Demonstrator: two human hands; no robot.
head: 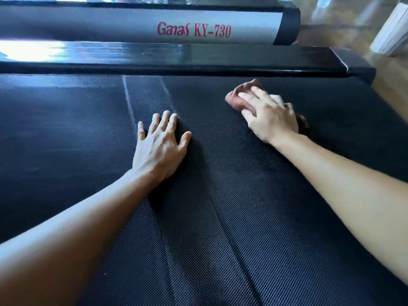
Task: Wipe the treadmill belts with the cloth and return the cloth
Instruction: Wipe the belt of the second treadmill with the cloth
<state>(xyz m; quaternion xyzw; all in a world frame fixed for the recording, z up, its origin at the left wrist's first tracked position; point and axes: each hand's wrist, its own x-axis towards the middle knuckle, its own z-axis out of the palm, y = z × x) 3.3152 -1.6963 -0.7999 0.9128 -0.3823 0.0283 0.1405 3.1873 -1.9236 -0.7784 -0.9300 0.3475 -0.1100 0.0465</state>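
Observation:
A black textured treadmill belt (77,151) fills most of the head view. My left hand (160,144) lies flat on it near the middle, fingers straight and spread. My right hand (268,115) is further right and a little farther away, pressing a reddish-brown cloth (239,90) onto the belt. Its fingers curl over the bunched cloth, which sticks out beyond the fingertips and behind the wrist. The right hand looks blurred.
A glossy black side rail (198,60) runs along the belt's far edge. Behind it lies a grey bar (132,25) marked "Ganas KY-730" in red. Wooden floor (393,85) shows at the far right, with a white object (393,29) standing on it.

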